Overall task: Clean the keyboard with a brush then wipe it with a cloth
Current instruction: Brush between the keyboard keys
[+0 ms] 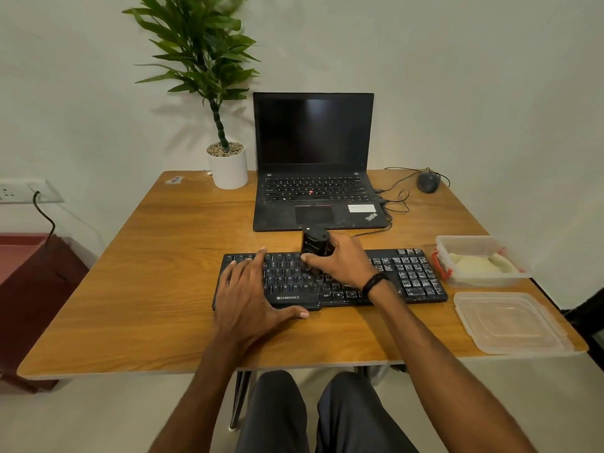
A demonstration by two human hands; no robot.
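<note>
A black keyboard point(408, 273) lies across the wooden table point(147, 273) in front of me. My left hand point(251, 289) rests flat on its left half, fingers straight, thumb along the front edge. My right hand point(340, 261) grips a black cylindrical brush point(314, 240) held upright over the middle keys; its bristle end is hidden behind my fingers. A pale cloth point(474, 264) sits inside a clear plastic box point(464, 241) to the right of the keyboard.
An open black laptop point(313, 178) stands behind the keyboard, with a wired mouse point(428, 182) at the back right. A potted plant point(227, 165) is at the back left. The box's clear lid point(510, 322) lies near the table's right front edge.
</note>
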